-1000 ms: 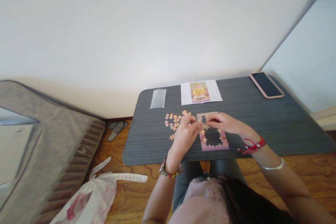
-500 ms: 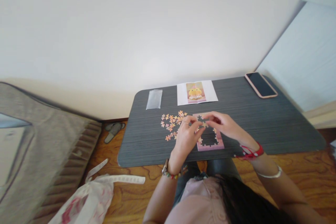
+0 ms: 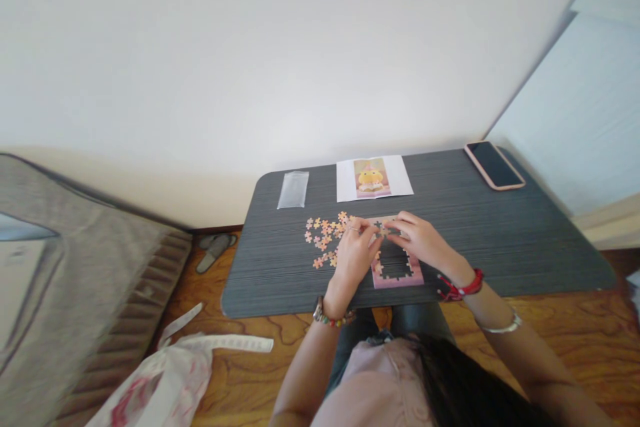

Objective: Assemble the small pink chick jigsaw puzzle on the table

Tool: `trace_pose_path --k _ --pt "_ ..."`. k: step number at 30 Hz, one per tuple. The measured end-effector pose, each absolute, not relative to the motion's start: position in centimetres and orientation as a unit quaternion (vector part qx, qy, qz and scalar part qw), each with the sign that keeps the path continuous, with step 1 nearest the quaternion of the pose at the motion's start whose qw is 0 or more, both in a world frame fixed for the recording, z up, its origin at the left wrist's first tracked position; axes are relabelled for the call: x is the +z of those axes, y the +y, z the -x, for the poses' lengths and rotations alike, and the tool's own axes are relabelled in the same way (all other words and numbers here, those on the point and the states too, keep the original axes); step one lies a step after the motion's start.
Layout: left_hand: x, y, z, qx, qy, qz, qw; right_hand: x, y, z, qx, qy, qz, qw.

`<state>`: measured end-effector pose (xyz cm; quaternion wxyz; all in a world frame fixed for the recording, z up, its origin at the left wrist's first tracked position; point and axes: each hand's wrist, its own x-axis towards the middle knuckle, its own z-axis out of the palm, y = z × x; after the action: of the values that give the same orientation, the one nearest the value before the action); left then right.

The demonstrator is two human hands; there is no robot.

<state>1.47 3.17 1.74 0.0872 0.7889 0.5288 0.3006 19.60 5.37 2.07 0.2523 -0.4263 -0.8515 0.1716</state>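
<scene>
Your left hand and right hand: fingertips at one puzzle piece, pinched or only touched, I cannot tell | this piece: at upper part of puzzle frame | loose pieces: on table, beside left hand

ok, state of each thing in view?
Jigsaw puzzle: border joined, middle unfilled
Loose puzzle pieces: scattered
Left hand: grip at puzzle's far end, hold unclear
Right hand: likewise
Printed picture sheet: flat, picture up
Smartphone: screen up, dark
Clear plastic pouch: lying flat
Slippers: on floor, unworn
Plastic carrier bag: slumped
</scene>
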Motion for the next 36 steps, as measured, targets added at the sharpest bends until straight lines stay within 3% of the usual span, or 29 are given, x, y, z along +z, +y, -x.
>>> trace_pose_path --k 21,29,36 --pt "0.0 6.0 -2.6 0.196 0.611 -0.763 0.074 0.2 8.7 -18.3 0.133 -0.860 0.476 0.125" --pt "-0.1 5.2 -2.3 0.249 0.617 -0.742 0.082 0.2 7.0 -17.6 0.109 -0.800 0.564 0.170" --pt "0.9 3.6 -2.7 0.355 0.562 -0.744 0.074 1.9 5.0 -17.4 0.135 -0.731 0.570 0.349"
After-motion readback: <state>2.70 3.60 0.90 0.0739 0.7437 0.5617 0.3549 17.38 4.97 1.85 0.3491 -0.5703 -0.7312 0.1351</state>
